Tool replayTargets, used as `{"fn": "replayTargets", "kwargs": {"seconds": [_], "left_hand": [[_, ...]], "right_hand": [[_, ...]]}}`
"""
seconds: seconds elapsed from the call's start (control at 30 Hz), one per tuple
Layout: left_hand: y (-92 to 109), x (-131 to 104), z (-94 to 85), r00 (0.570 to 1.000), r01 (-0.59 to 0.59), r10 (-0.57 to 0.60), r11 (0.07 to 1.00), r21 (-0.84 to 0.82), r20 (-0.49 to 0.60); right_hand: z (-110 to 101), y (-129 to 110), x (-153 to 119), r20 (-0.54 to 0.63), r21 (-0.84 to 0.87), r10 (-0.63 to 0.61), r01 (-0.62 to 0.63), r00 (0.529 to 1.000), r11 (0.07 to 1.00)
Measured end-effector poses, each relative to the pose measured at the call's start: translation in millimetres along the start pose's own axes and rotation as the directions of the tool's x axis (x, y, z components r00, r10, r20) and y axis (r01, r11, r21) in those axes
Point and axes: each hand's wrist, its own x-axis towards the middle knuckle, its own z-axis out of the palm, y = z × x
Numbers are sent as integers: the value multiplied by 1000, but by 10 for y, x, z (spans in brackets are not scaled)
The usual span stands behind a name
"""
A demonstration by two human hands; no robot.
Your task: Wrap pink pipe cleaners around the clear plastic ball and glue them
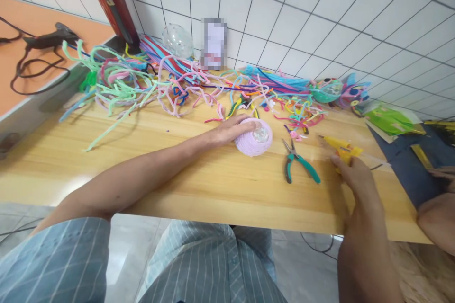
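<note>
My left hand (237, 129) is closed around the side of a round ball wrapped in lilac pipe cleaner (251, 147). A clear, uncovered patch shows on the ball's upper right, near my thumb. Over on the right, my right hand (355, 170) grips a yellow hot glue gun (343, 147), its nozzle pointing left above the table. Between the two hands lie teal-handled pliers (299, 163) with their jaws and handles spread. Part of the glue gun's grip is hidden by my fingers.
Tangled green pipe cleaners (121, 80) and bundled blue ones (277, 81) line the back of the wooden table. A red thermos (113, 4), clear ball (177, 40) and propped phone (213, 45) stand by the tiled wall. Another person's arm (439, 220) rests at the right edge.
</note>
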Motion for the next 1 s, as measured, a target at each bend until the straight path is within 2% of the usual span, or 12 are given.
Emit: {"fn": "replayTargets", "kwargs": {"seconds": [0.1,0.13,0.17,0.23,0.3,0.33,0.4,0.5,0.6,0.7,0.83,1.0], "left_hand": [[37,-12,-9,1000,-17,15,996,91,19],[49,-18,-13,999,-27,24,993,116,23],[61,-26,-16,999,-35,31,989,141,25],[77,-42,-18,999,-38,35,983,179,18],[79,-49,-17,1000,-28,28,980,198,4],[74,-46,-16,1000,-22,23,979,201,-1],[52,-30,-15,1000,-18,20,980,197,-4],[9,8,-24,1000,-24,25,985,172,-6],[-14,22,-43,999,-30,33,995,95,-25],[-9,2,-56,999,-45,45,999,5,-21],[-21,4,-62,999,-35,34,998,-59,-14],[-91,87,-69,999,-45,44,983,-177,-11]], "right_hand": [[-101,-65,-201,-64,-57,152,-156,986,986],[-133,-149,-295,-169,-21,182,-188,969,982],[-161,-269,-397,-256,50,158,-150,954,987],[-200,-606,-591,-342,225,-4,86,940,971],[-215,-1013,-728,-411,321,-213,359,886,876],[-213,-1213,-763,-439,322,-321,481,839,816],[-192,-1551,-772,-497,241,-542,708,678,664],[-109,-1841,-692,-501,98,-734,872,459,479],[27,-1933,-602,-472,51,-807,925,355,377],[169,-1952,-569,-484,38,-814,937,321,348],[287,-1958,-616,-483,41,-809,931,336,362],[328,-1935,-667,-444,30,-838,940,317,340]]}}
